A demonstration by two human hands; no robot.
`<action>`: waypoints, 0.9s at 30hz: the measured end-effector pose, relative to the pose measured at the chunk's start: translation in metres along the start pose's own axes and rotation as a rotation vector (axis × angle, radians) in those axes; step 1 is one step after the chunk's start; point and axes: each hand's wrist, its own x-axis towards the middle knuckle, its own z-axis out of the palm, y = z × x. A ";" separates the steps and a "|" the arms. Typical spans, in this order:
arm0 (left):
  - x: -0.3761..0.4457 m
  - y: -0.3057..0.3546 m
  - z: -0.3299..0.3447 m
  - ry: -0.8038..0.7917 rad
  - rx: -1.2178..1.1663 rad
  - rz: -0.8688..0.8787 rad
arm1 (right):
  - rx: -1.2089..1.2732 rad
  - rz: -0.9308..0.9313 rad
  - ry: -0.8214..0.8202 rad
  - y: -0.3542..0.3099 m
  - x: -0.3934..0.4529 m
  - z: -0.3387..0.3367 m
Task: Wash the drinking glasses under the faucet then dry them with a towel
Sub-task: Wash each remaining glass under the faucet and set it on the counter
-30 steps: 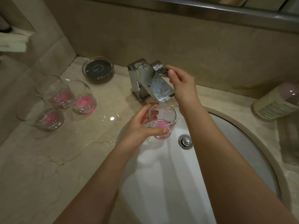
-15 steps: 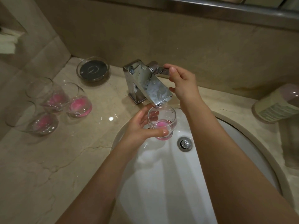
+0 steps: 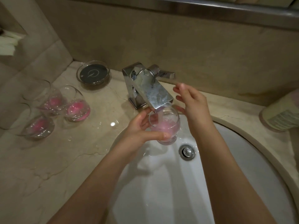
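Observation:
My left hand (image 3: 142, 126) grips a clear drinking glass (image 3: 166, 125) with a pink bottom, held upright right under the spout of the chrome faucet (image 3: 148, 89). Water runs from the spout into the glass, which holds pinkish water. My right hand (image 3: 192, 101) hovers just right of the spout with fingers spread, holding nothing, a little below the faucet handle (image 3: 165, 75). Three more pink-bottomed glasses (image 3: 76, 109) stand on the counter at the left.
The white oval sink (image 3: 226, 159) has a metal drain (image 3: 187, 151) right of the held glass. A glass dish with a dark disc (image 3: 93, 73) sits by the back wall. A labelled bottle (image 3: 281, 115) lies at the right. White towel (image 3: 8, 44) at far left.
My right hand has let go of the faucet handle and dropped beside the spout. Water now flows into the glass, which holds more liquid than before.

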 end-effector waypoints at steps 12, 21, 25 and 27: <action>-0.003 -0.017 -0.003 -0.072 -0.046 0.023 | 0.334 0.589 -0.340 0.056 -0.050 -0.010; -0.011 -0.005 -0.003 0.055 0.513 0.329 | 0.310 0.364 -0.128 0.063 -0.052 -0.015; -0.008 -0.002 -0.001 0.032 0.721 0.372 | 0.266 0.316 -0.055 0.055 -0.052 -0.013; -0.007 0.001 0.003 -0.027 0.729 0.290 | 0.234 0.265 -0.061 0.052 -0.053 -0.011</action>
